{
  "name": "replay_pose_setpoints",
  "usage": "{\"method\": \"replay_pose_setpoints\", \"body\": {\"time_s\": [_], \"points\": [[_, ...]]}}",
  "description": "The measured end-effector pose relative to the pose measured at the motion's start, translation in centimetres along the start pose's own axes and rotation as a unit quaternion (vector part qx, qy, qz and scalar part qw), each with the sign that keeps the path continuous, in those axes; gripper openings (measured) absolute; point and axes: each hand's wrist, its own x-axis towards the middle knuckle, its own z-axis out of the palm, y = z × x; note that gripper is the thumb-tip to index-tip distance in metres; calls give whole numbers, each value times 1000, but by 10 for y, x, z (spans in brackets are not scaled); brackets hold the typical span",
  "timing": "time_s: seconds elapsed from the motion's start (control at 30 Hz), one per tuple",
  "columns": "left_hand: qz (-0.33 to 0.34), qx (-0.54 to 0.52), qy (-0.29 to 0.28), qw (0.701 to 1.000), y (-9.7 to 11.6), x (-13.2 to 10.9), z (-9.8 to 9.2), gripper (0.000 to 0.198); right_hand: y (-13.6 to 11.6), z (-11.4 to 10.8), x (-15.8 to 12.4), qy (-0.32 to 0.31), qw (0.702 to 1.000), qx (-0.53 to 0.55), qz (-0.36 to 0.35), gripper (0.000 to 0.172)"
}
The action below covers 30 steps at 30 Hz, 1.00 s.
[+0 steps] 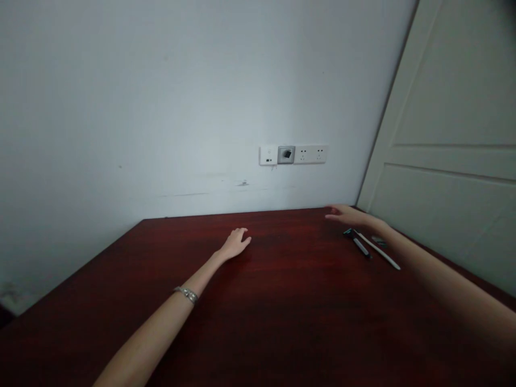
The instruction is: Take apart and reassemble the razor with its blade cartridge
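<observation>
the left hand [235, 245] lies on the smooth dark-red wooden table [274, 317], fingers loosely spread, holding nothing. the right hand [342, 214] has slightly curved, parted fingers, gripping nothing visible. near its five o'clock lie a thin-handled grey razor [361, 247] and a slender white stick [382, 255].

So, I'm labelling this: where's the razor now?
In the head view, the razor lies on the table at right, just left of the white stick, lower in frame than the right hand.
</observation>
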Motion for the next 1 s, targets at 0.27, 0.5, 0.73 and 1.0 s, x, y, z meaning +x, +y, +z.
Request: {"method": "replay_pose_setpoints", "body": {"time_s": [0.27, 0.5, 0.73, 1.0], "points": [[-122, 68, 2, 990, -18, -9, 3, 46, -137, 113, 15, -45, 994, -7, -95, 55], [-87, 110, 8, 990, -14, -19, 9, 44, -197, 172, -4, -50, 995, -40, -79, 55], [-77, 140, 12, 987, -7, -25, 8, 42, -195, 178, -14, -5, 997, -44, -68, 45], [-76, 140, 21, 987, -7, -25, 8, 40, -196, 178, -14, -3, 997, -21, -71, 41]]}}
